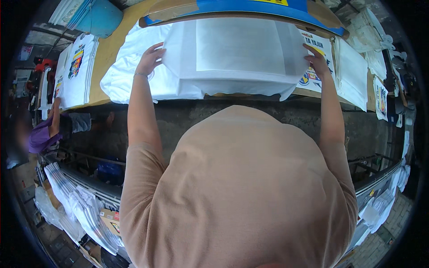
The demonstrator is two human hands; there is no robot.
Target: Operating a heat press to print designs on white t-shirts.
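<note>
Both hands (151, 58) (316, 60) grip white shirt's (232, 58) side edges.

Both arms are stretched forward and up from the shoulders, nearly straight, with short beige sleeves ending above the elbows. The left hand (151, 58) rests at the left edge of the white shirt (232, 58); its fingers are spread and bent a little, the palm faces down, and a thin band goes around the wrist. The right hand (316, 60) is at the right edge of the same shirt, fingers curled on the cloth. The two hands are well apart, at about the same height.
</note>
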